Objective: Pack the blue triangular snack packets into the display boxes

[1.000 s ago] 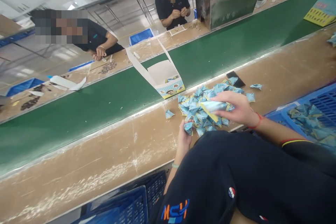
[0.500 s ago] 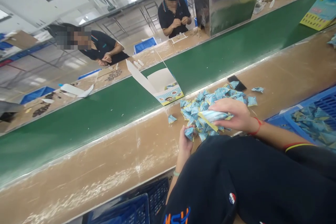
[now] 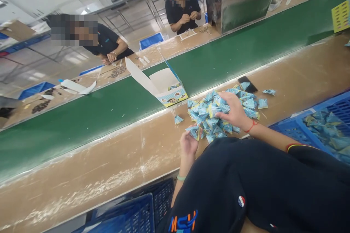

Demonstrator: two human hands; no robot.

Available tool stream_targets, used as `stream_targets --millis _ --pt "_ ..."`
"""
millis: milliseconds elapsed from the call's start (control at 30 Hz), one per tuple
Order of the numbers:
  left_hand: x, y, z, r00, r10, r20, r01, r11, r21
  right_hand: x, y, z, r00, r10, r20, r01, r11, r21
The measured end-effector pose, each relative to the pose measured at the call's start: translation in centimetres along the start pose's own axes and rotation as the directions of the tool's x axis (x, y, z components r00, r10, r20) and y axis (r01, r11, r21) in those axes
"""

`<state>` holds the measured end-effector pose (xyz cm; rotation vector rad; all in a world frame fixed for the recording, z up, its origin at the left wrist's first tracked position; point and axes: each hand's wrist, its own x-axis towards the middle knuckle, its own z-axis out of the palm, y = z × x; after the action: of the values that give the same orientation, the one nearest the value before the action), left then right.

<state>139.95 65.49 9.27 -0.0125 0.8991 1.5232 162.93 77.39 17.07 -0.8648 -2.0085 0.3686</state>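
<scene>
My left hand (image 3: 188, 145), palm up at the near left of the pile, has its fingers closed on a blue triangular packet (image 3: 193, 131). Over the middle of the pile of packets (image 3: 203, 111) is my right hand (image 3: 235, 110). Its thumb and fingers are curved around a light blue packet (image 3: 214, 110) with a yellow edge; part of the grip is hidden. One stray packet (image 3: 178, 119) lies left of the pile, and two more lie at its right. Beyond the pile, an open printed box (image 3: 175, 98) holds some packets.
Behind the brown work surface (image 3: 115, 160) runs a green belt (image 3: 82, 120). A dark flat object (image 3: 247, 84) lies behind the pile. Blue crates stand at right (image 3: 290, 125) and below (image 3: 131, 214). Across the belt are two people and a metal box (image 3: 243, 5).
My right hand has lowered onto the pile from just above it, where it held a packet. My left hand has shifted slightly left, and its packet has turned. The view has shifted a little.
</scene>
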Motion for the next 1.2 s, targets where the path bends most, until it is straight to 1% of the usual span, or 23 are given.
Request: stream_targets --millis 33,67,100,133,200,233,267,300,333,400,467,500,533,600,633,733,800,867,933,1000,1067,1133,1200 --pt "-0.2 -0.2 0.4 0.999 -0.009 0.032 0.008 1.000 0.024 0.1 -0.2 0.0 1.000 0.014 -0.008 -0.013 1.000 0.025" --pt "-0.4 -0.4 0.8 0.998 -0.018 0.065 0.015 0.998 0.054 0.1 -0.6 0.0 0.999 0.024 0.021 -0.025 0.998 0.061" --pt "-0.6 -0.7 1.2 0.995 -0.029 0.099 0.020 0.996 0.088 -0.1 -0.9 0.2 0.995 0.025 0.095 -0.035 0.994 0.103" --pt "-0.7 -1.1 1.7 0.990 -0.042 0.133 0.025 0.992 0.124 -0.4 -1.2 0.6 0.979 0.009 0.205 -0.040 0.988 0.148" --pt "-0.8 -2.1 2.5 0.981 -0.062 0.184 0.028 0.983 0.183 -1.3 -1.8 1.7 0.899 -0.069 0.433 -0.037 0.972 0.232" --pt "-0.9 -2.6 2.8 0.977 -0.072 0.200 0.030 0.978 0.207 -1.8 -2.0 2.3 0.857 -0.097 0.506 -0.039 0.967 0.251" --pt "-1.0 -3.1 3.1 0.974 -0.080 0.210 0.032 0.974 0.223 -2.3 -2.1 2.8 0.830 -0.107 0.548 -0.041 0.967 0.252" --pt "-1.0 -3.4 3.4 0.971 -0.089 0.220 0.036 0.971 0.235 -2.7 -2.3 3.1 0.821 -0.099 0.563 -0.046 0.970 0.239" --pt "-1.1 -3.5 3.6 0.969 -0.099 0.228 0.042 0.969 0.241 -2.9 -2.4 3.1 0.831 -0.078 0.551 -0.055 0.974 0.221" --pt "-1.3 -3.1 3.8 0.967 -0.099 0.236 0.042 0.971 0.235 -2.6 -2.7 2.2 0.897 -0.026 0.441 -0.070 0.977 0.200" --pt "-1.4 -2.0 3.5 0.977 -0.046 0.208 0.000 0.977 0.214 -1.6 -3.0 0.0 0.974 0.020 0.226 -0.067 0.977 0.202" --pt "-1.4 -1.4 3.2 0.984 -0.006 0.176 -0.030 0.979 0.201 -1.0 -3.2 -1.3 0.992 0.023 0.121 -0.047 0.978 0.202" --pt "-1.2 -0.7 2.8 0.991 0.032 0.131 -0.056 0.980 0.188 -0.4 -3.2 -2.6 0.999 -0.006 0.053 -0.005 0.980 0.200" --pt "-0.7 0.4 1.5 0.997 0.076 0.029 -0.080 0.982 0.171 0.3 -3.1 -5.0 0.996 -0.086 -0.005 0.086 0.981 0.175" --pt "-0.3 0.8 0.8 0.996 0.092 -0.019 -0.087 0.982 0.167 0.4 -3.0 -6.0 0.994 -0.095 -0.043 0.101 0.984 0.149" --pt "0.9 1.1 -1.3 0.983 0.146 -0.108 -0.122 0.971 0.208 0.1 -2.4 -7.6 0.986 -0.027 -0.167 0.037 0.998 0.058" --pt "1.3 0.7 -2.3 0.985 0.152 -0.086 -0.117 0.939 0.323 -0.4 -2.2 -7.8 0.980 0.023 -0.198 -0.019 1.000 0.025" --pt "1.1 -0.1 -2.7 0.996 0.088 -0.024 -0.068 0.890 0.452 -0.7 -1.9 -7.8 0.986 0.041 -0.164 -0.040 0.999 0.013" --pt "0.4 -1.0 -2.7 0.997 -0.051 0.054 0.012 0.824 0.566 -0.9 -1.6 -8.0 0.994 0.039 -0.097 -0.038 0.999 0.012" --pt "-0.5 -1.9 -2.5 0.973 -0.205 0.111 0.084 0.751 0.654 -1.0 -1.2 -8.6 0.997 0.045 -0.067 -0.045 0.999 -0.002" --pt "-1.1 -2.7 -2.3 0.936 -0.324 0.140 0.132 0.689 0.712 -1.1 -0.8 -9.5 0.992 0.093 -0.091 -0.096 0.995 -0.038" --pt "-1.2 -3.6 -2.3 0.914 -0.378 0.145 0.158 0.662 0.733 -1.2 -0.5 -10.1 0.986 0.132 -0.102 -0.139 0.988 -0.065" --pt "-0.8 -4.4 -2.3 0.900 -0.410 0.150 0.155 0.621 0.768 -1.3 -0.4 -10.0 0.986 0.140 -0.094 -0.146 0.987 -0.067"
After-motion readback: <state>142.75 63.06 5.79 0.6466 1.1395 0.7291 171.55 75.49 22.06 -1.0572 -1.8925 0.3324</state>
